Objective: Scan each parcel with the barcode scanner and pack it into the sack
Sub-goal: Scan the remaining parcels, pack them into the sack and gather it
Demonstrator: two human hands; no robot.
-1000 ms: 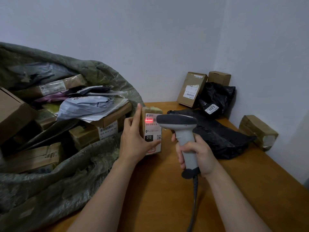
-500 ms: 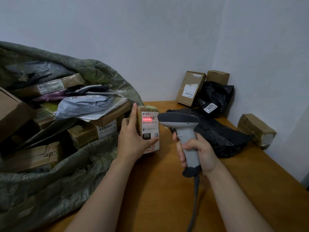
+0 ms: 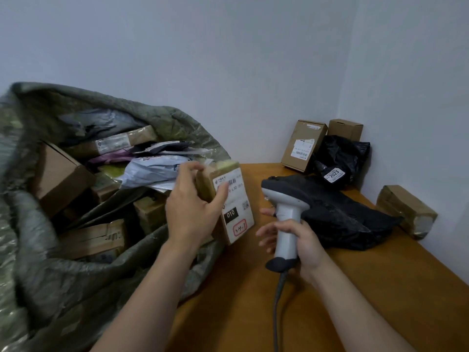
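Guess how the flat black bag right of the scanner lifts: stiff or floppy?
Likely floppy: the flat black bag lies slumped and creased on the table, so it would probably sag from an edge grip. Probably light, since it sits fairly flat. Its film looks smooth, possibly slippery.

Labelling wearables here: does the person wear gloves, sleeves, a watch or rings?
No. The left hand and right hand are ungloved, with no ring showing. The left forearm and right forearm are bare to the frame's edge: no sleeve, watch or bracelet in view.
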